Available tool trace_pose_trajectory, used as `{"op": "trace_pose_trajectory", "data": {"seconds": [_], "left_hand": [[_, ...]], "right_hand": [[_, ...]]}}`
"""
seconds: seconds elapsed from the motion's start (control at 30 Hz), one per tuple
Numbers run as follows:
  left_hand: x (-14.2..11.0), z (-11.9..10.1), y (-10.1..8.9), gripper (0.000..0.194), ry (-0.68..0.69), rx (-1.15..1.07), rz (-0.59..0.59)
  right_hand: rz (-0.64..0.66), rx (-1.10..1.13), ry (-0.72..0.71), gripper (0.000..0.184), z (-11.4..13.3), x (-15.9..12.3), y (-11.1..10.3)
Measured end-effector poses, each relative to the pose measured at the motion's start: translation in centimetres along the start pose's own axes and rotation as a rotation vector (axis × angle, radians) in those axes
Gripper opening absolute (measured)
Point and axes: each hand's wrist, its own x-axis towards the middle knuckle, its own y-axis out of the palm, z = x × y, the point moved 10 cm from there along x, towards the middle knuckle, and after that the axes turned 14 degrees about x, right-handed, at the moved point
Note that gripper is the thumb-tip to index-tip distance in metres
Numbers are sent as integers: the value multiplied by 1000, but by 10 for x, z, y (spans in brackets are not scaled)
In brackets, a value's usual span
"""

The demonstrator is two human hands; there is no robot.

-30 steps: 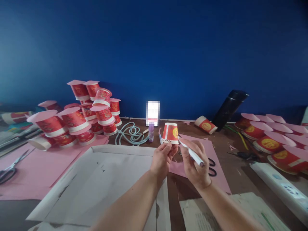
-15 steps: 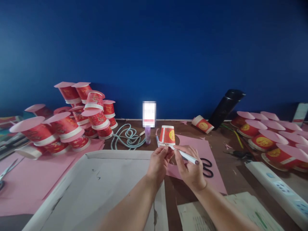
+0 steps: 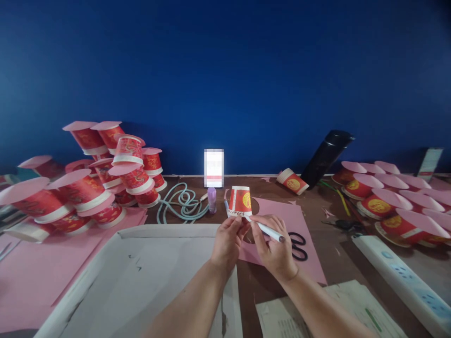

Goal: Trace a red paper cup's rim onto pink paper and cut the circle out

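A red paper cup (image 3: 240,199) with a yellow emblem is upside down, its white rim toward me with dark marks along it. My left hand (image 3: 227,239) pinches the cup at that rim. In my right hand (image 3: 275,249) is a white marker pen (image 3: 269,232), its tip against the rim beside my left fingertips. Beneath and behind my right hand lies a pink sheet (image 3: 303,220) with round cut-outs. Black-handled scissors (image 3: 299,246) rest on it, their blades hidden by the hand.
Stacked red cups with pink paper discs (image 3: 128,150) stand left; more disc-topped cups (image 3: 382,204) stand right. A white tray (image 3: 165,230), coiled cable (image 3: 183,202), purple glue bottle (image 3: 212,199), loose cup (image 3: 292,181), black flask (image 3: 327,157) and power strip (image 3: 405,281) surround my hands.
The whole view has shifted slightly, so things at left sit farther left. Both hands keep their hold; the dark marks now reach across more of the visible rim.
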Motion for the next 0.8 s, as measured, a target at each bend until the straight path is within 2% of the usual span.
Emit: {"op": "trace_pose_trajectory", "data": {"seconds": [0.8], "left_hand": [[1, 5, 0, 22, -15, 60, 26]], "right_hand": [[14, 70, 6, 23, 0, 0, -1]]}}
